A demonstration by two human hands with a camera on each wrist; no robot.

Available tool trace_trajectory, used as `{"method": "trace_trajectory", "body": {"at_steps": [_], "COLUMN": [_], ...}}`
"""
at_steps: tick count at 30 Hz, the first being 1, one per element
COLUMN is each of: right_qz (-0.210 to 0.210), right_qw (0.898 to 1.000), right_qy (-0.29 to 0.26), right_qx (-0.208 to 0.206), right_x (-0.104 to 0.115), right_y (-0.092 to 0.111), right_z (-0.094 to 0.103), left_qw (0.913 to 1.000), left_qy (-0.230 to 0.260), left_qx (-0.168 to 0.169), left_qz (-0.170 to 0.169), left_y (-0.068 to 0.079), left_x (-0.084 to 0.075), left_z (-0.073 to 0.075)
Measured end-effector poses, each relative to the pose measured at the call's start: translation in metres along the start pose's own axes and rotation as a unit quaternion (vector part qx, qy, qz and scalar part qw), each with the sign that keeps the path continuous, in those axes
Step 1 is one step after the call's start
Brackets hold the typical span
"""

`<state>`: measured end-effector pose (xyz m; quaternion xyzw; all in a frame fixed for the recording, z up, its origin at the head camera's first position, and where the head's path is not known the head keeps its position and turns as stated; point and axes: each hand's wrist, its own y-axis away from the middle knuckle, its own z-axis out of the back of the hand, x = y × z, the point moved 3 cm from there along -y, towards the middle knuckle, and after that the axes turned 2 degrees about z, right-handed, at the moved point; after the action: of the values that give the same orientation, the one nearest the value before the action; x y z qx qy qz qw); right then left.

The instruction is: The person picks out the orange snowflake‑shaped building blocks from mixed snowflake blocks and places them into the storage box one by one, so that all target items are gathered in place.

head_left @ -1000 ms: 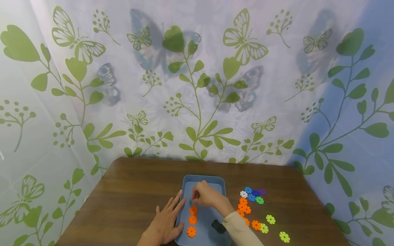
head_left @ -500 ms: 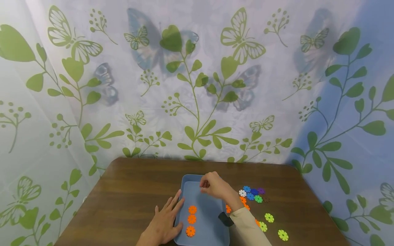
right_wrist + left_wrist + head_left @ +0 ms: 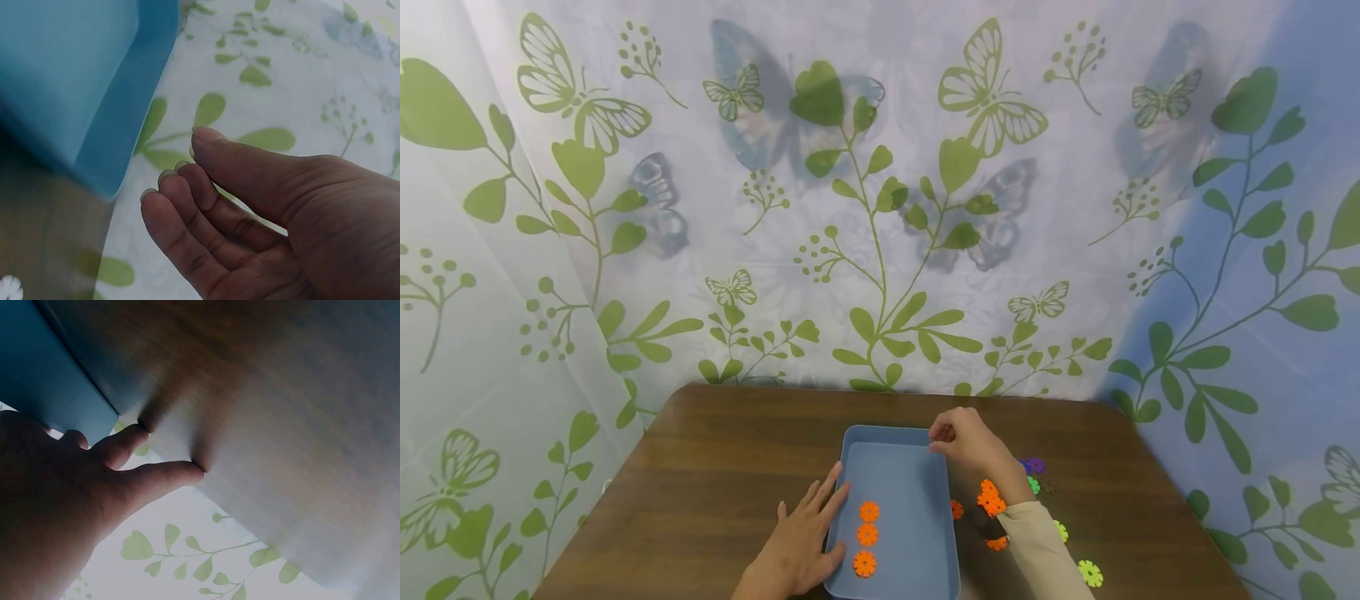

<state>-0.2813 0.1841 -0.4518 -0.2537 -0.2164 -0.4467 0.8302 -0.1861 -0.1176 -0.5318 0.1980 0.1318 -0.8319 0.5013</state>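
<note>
Head view: left hand lies spread between 8 and 9 o'clock of the blue tray, touching its rim. Right hand hangs by the tray's 1 o'clock corner, grip slack and bare, fingers loosely bent. Three orange notched discs lie inside, in a column from 9 to 7 o'clock. On the table: loose orange discs at 3 o'clock; lime disc between 3 and 4.

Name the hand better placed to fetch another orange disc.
Probably the right hand: it holds nothing and is on the same side of the blue tray as the orange discs outside it. The left hand lies at the opposite edge.
</note>
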Motion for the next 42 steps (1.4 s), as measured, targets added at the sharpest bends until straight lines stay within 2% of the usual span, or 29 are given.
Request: {"method": "trace_trajectory", "body": {"at_steps": [6, 15, 30, 39, 42], "right_qz": [-0.03, -0.081, -0.16, -0.185, -0.178], "right_qw": [1.0, 0.997, 0.987, 0.982, 0.983], "right_qy": [0.001, 0.002, 0.019, 0.023, 0.021], "right_qx": [-0.007, -0.003, 0.008, 0.021, 0.032], "right_x": [-0.026, -0.049, -0.071, -0.08, -0.082], "right_y": [0.014, 0.033, 0.054, 0.058, 0.062], "right_z": [0.01, 0.015, 0.007, 0.004, 0.001], "left_qw": [1.0, 1.0, 1.0, 0.9999, 0.9999], "left_qy": [-0.003, -0.005, -0.003, 0.002, 0.006], "left_qx": [-0.001, 0.0, 0.001, 0.004, 0.01], "left_qz": [0.001, 0.005, 0.006, 0.009, 0.011], "left_y": [-0.001, 0.0, -0.002, -0.003, -0.003], "left_x": [-0.001, -0.001, 0.001, 0.002, 0.003], "left_z": [0.0, 0.0, -0.001, 0.0, -0.002]}}
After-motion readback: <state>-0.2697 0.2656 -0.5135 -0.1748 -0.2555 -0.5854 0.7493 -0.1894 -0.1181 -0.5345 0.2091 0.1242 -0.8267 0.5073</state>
